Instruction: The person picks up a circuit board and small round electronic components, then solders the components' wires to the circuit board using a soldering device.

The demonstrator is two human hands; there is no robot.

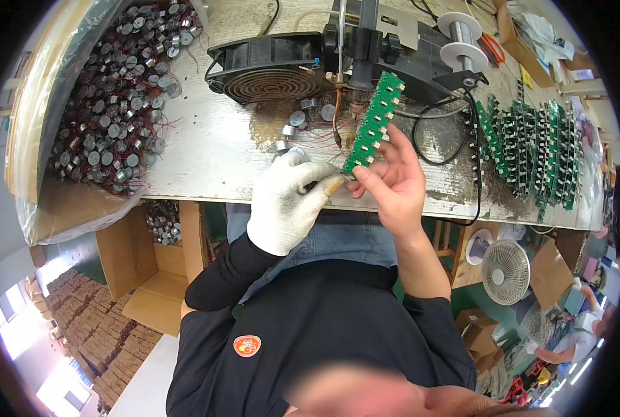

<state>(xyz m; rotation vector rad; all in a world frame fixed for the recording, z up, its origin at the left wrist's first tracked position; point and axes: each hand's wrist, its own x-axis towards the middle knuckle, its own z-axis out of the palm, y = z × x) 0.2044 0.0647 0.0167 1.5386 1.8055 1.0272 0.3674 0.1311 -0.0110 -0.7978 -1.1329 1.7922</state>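
A long green circuit board strip (374, 125), lined with small white connectors, slants up over the bench's front part. My bare right hand (399, 186) grips its lower part, thumb on the face and fingers behind. In a white glove with a stained thumb tip, my left hand (289, 201) pinches at the strip's bottom end; whether a wire is also between those fingertips is too small to tell. Small round metal motors (297, 118) with thin red wires lie just beyond the glove. A thin pointed metal tip (337, 137) on a stand hangs left of the strip.
A plastic-lined box (73, 191) at left holds a heap of wired motors (118, 118). Behind my hands stand a black fan (271, 73) and a solder wire spool (461, 42). Many green board strips (532, 149) stand in rows at right. A black cable (421, 149) loops beside my right hand.
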